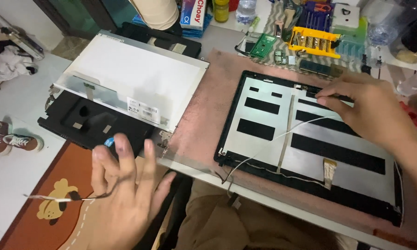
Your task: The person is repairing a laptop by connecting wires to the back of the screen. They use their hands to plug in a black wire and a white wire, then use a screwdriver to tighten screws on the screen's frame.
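Note:
A black laptop lid shell [310, 148] lies open side up on a pink mat [208, 111], with silver foil, black strips and a thin white cable [282, 134] running across it. My right hand [361, 106] pinches a small dark part at the shell's top edge. My left hand [125, 185] hovers off the table's near edge with fingers spread, and a thin black and white wire [60, 198] is caught between them. A bare white display panel [134, 78] rests to the left, partly over a black laptop base [93, 122].
Circuit boards [263, 45], a yellow tool holder [315, 41], bottles and a box crowd the table's far side. A metal hinge [164, 139] sits beside the panel. Below are a brown rug with a bear [46, 208] and shoes [14, 139] on the white floor.

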